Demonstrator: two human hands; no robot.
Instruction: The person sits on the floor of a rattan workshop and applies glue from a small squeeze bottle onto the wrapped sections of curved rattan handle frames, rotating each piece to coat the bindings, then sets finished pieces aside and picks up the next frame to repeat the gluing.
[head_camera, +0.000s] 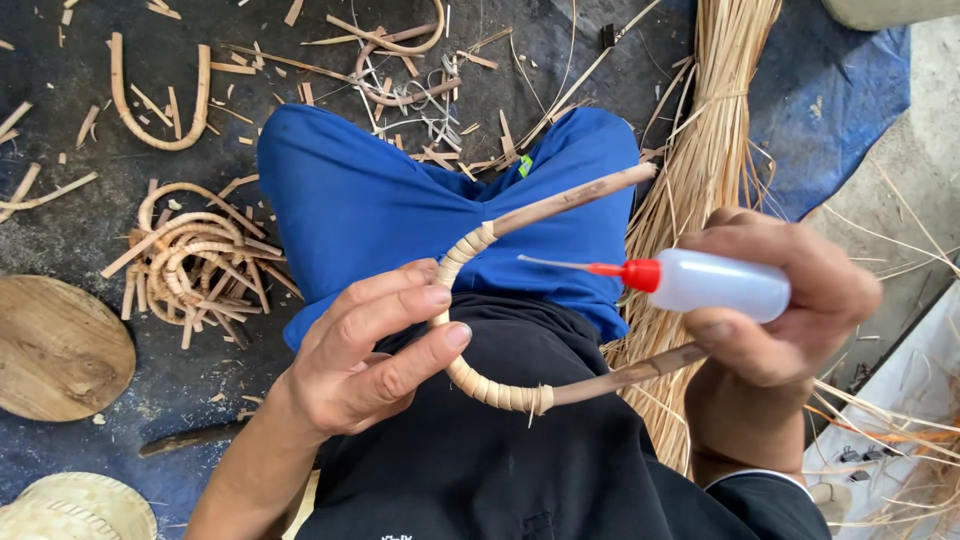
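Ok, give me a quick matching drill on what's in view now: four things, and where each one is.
Things:
1. squeeze bottle
2. bent cane
3. wooden disc
4. straw bundle

Places:
A. on the floor, far left of the picture
B. in the left hand
C. on the floor beside the blue shorts, toward the blue sheet
D. in the right hand

Pairs: 1-D, 2-B, 3-A, 4-C

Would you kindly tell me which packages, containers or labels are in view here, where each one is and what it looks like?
Squeeze bottle: in the right hand, lying sideways; translucent white, red cap, thin nozzle pointing at the wrapped cane hoop held by the left hand.
Small tag: on the blue shorts; bright green, too small to make out further.
No screens or signs visible.
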